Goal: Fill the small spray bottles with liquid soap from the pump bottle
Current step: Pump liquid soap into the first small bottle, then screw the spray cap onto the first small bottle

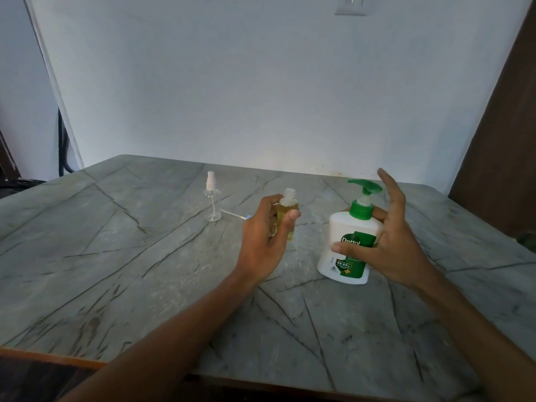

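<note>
Amber spray bottle [284, 208] between left fingers [293, 215]

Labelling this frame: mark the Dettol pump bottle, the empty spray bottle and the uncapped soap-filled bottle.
Dettol pump bottle [339, 227], head view, white shoulder.
Empty spray bottle [212, 207], head view, clear body.
Uncapped bottle [287, 208], head view, yellow body.

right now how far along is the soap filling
Partly done: the uncapped small bottle in the left hand already holds yellowish liquid. In hand: the right hand grips the pump bottle beside it. Left: the clear spray bottle farther back looks empty with its sprayer on, and the held bottle needs capping.
</note>
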Action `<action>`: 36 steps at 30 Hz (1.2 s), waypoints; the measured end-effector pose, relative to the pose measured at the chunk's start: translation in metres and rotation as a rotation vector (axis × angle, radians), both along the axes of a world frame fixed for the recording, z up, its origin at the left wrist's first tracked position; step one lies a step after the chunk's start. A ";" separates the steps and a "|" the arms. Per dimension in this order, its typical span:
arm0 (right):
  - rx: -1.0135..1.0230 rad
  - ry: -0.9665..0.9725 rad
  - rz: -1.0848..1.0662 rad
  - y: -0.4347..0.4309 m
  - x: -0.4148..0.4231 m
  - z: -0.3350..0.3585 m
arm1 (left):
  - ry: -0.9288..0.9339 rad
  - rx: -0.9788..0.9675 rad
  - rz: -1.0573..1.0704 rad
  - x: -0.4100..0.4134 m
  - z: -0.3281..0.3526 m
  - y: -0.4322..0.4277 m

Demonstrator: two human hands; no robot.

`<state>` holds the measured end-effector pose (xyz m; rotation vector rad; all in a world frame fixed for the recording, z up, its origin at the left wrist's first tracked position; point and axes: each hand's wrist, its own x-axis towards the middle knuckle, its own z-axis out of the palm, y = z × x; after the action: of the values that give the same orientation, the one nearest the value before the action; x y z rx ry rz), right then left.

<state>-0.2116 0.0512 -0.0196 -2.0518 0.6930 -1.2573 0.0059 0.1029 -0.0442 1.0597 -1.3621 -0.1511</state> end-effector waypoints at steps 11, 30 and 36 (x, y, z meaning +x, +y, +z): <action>0.090 -0.109 -0.153 -0.035 -0.014 0.004 | 0.137 0.034 0.085 0.010 -0.002 -0.003; 0.197 0.021 -0.240 -0.139 0.010 0.007 | 0.265 0.054 0.168 0.020 -0.010 -0.016; 0.214 0.000 -0.224 -0.136 0.003 0.006 | 0.268 0.066 0.167 0.020 -0.007 -0.014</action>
<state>-0.2082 -0.0852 -0.0137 -1.8382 1.0347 -1.2441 0.0255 0.0886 -0.0513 1.1592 -1.0297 -0.2081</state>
